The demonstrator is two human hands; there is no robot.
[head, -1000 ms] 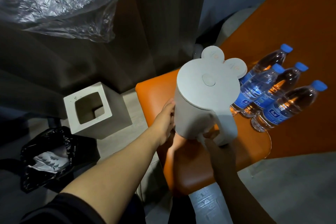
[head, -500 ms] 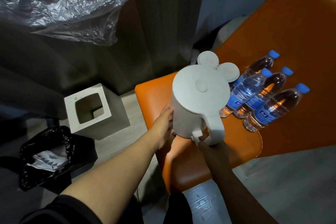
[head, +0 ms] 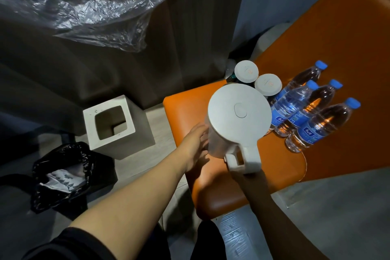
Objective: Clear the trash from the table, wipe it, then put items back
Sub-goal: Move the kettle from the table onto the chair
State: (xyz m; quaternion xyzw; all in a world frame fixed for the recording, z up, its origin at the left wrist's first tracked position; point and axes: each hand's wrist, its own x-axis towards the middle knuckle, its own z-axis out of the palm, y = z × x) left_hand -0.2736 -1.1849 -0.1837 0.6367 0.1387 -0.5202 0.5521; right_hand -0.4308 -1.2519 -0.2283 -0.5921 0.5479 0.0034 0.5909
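Left hand flat-fingered against white kettle; right hand under its handle, grip hidden

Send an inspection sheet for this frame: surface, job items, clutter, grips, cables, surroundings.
Surface: orange padded seat, glossy, no spills seen.
Job's things: white kettle; four water bottles side by side; two round white lids behind the kettle.
Clutter: black trash bag holding paper, on the floor.
Grips: left hand touches the kettle's side, fingers straight; right hand under its handle, fingers hidden.
Cables: thin line at the seat edge, cannot tell if cord.
Surroundings: white square bin, clear plastic sheet, dark curtain.
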